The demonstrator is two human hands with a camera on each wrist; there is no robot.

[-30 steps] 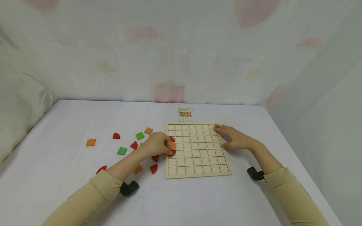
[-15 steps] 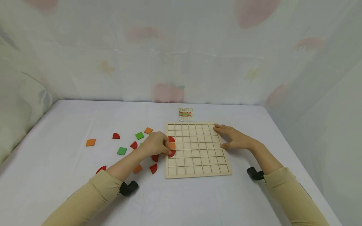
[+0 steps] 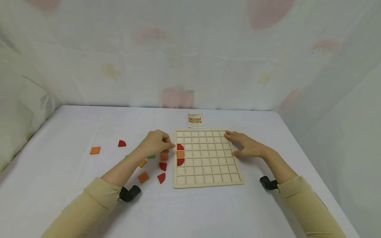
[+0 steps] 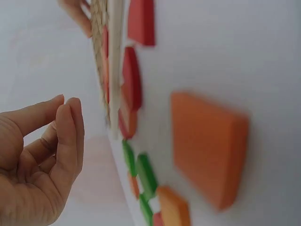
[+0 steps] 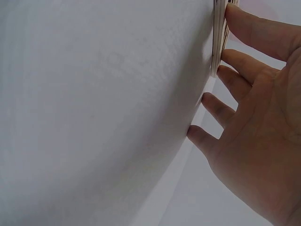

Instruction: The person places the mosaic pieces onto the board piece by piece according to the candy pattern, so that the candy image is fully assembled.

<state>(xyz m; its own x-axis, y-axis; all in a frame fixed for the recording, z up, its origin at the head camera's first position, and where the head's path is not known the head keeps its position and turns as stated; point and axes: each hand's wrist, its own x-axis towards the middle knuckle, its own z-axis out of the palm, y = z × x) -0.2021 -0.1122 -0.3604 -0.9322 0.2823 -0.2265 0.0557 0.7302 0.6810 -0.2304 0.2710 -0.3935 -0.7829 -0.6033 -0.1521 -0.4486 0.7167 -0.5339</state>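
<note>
I'd brace the pale wooden grid board (image 3: 208, 162) with my right hand (image 3: 246, 145), fingers apart; my left hand (image 3: 156, 143), fingers together, seemingly empty, should part over the orange square tile (image 3: 164, 156) left of the board

Pale wooden grid board (image 3: 205, 170) lies flat. Left column, middle three cells filled: far red quarter-circle (image 3: 180, 147), orange square (image 3: 180, 154), near red quarter-circle (image 3: 180, 162). Loose red, orange, green pieces (image 3: 143, 177) scattered left of board.
</note>
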